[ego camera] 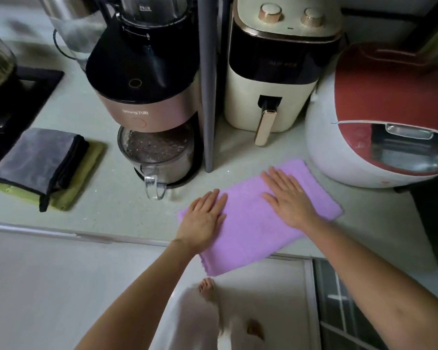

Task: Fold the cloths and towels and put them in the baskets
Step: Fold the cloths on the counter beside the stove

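Both palms flat: our left hand [204, 214] and right hand [287, 195], fingers straight, press purple towel [253, 223] onto counter [127, 198], smoothing fold; near corner overhangs edge.

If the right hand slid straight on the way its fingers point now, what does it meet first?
The right hand lies flat on the purple towel, fingers pointing up-left. It would likely slide off the towel's far edge onto bare counter, then reach the grey post or the cream air fryer; depth is unclear.
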### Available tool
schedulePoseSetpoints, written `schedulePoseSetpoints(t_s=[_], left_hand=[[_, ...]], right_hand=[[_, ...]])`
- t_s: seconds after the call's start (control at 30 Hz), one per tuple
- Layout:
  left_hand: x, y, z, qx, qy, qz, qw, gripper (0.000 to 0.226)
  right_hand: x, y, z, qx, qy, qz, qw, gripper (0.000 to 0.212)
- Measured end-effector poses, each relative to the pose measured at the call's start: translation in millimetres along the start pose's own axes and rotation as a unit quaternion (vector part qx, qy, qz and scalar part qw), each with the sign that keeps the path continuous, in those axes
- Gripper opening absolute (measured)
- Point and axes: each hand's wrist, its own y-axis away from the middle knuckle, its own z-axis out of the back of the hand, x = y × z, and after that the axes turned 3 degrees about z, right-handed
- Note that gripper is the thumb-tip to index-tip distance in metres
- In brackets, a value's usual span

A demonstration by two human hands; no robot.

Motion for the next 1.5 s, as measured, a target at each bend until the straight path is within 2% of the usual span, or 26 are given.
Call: schedulePoseSetpoints(t_s=[0.07, 0.13, 0.23, 0.3, 0.37, 0.4, 0.47, 0.53, 0.63, 0.7, 0.73, 0.8, 0.87, 0.9, 0.93, 1.03, 1.07, 1.13, 1.17, 1.2, 1.27, 1.33, 1.37, 1.43, 1.5], left_hand=[[1, -4, 8, 0.009, 0.019, 0.009, 1.000, 0.070], [0, -6, 13, -0.012, 0.035, 0.043, 0.998, 0.064], [-2, -7, 17, -0.037, 0.067, 0.124, 0.989, 0.045], [-3, -7, 20, -0.026, 0.083, 0.183, 0.979, 0.048], [-4, -8, 24, -0.012, 0.085, 0.220, 0.972, 0.052], [-4, -8, 25, -0.002, 0.083, 0.230, 0.970, 0.052], [-4, -8, 26, 0.016, 0.085, 0.242, 0.966, 0.047], [-4, -7, 26, 0.037, 0.104, 0.244, 0.963, 0.040], [-6, -4, 29, 0.047, 0.131, 0.232, 0.963, 0.027], [-5, -3, 32, 0.040, 0.152, 0.228, 0.961, 0.024], [-4, -2, 33, 0.038, 0.161, 0.225, 0.960, 0.022], [1, -4, 35, 0.045, 0.179, 0.208, 0.961, 0.020], [8, -6, 34, 0.050, 0.198, 0.185, 0.961, 0.030], [11, -6, 34, 0.049, 0.207, 0.169, 0.962, 0.035], [14, -5, 34, 0.045, 0.215, 0.146, 0.964, 0.036], [29, 1, 35, 0.034, 0.280, 0.064, 0.957, 0.027], [34, 3, 37, 0.038, 0.301, 0.032, 0.952, 0.026], [45, 6, 41, 0.050, 0.332, -0.039, 0.941, 0.026], [51, 8, 42, 0.055, 0.338, -0.076, 0.936, 0.030], [56, 11, 47, 0.060, 0.325, -0.114, 0.937, 0.037], [61, 14, 52, 0.066, 0.282, -0.169, 0.942, 0.040], [65, 16, 62, 0.064, 0.223, -0.256, 0.938, 0.036], [67, 16, 66, 0.079, 0.212, -0.286, 0.931, 0.036], [69, 18, 77, 0.125, 0.191, -0.303, 0.925, 0.034], [72, 20, 85, 0.141, 0.143, -0.328, 0.923, 0.025]], right_hand=[[-13, -5, 7, 0.027, 0.000, -0.079, 0.997, 0.076], [-10, -2, 12, 0.006, 0.003, -0.103, 0.995, 0.067], [23, 28, 16, -0.112, -0.032, -0.076, 0.990, 0.057], [51, 63, 8, -0.177, -0.066, -0.051, 0.981, 0.045], [78, 94, 4, -0.239, -0.146, -0.079, 0.957, 0.029], [92, 109, 1, -0.266, -0.220, -0.122, 0.931, 0.021], [117, 131, -6, -0.288, -0.393, -0.237, 0.841, 0.018], [133, 137, -22, -0.252, -0.515, -0.345, 0.743, 0.024], [154, 132, -31, -0.171, -0.641, -0.377, 0.646, 0.032], [165, 122, -27, -0.152, -0.710, -0.411, 0.551, 0.027], [170, 118, -28, -0.149, -0.721, -0.436, 0.517, 0.025], [177, 112, -31, -0.140, -0.727, -0.463, 0.488, 0.018], [183, 106, -32, -0.116, -0.724, -0.475, 0.487, 0.005], [187, 105, -31, -0.104, -0.721, -0.488, 0.481, 0.008], [191, 104, -30, -0.103, -0.724, -0.502, 0.461, 0.010], [209, 101, -24, -0.151, -0.788, -0.487, 0.345, 0.001], [217, 100, -22, -0.175, -0.799, -0.477, 0.322, 0.003], [233, 96, -20, -0.248, -0.769, -0.493, 0.323, 0.005], [241, 97, -17, -0.294, -0.731, -0.510, 0.345, 0.012], [249, 98, -10, -0.344, -0.686, -0.519, 0.376, 0.018], [254, 104, -3, -0.397, -0.597, -0.512, 0.473, 0.027], [258, 111, 4, -0.416, -0.517, -0.478, 0.576, 0.030], [258, 114, 9, -0.424, -0.493, -0.453, 0.610, 0.026], [258, 119, 20, -0.419, -0.493, -0.411, 0.642, 0.026], [259, 126, 35, -0.374, -0.525, -0.371, 0.669, 0.024]])
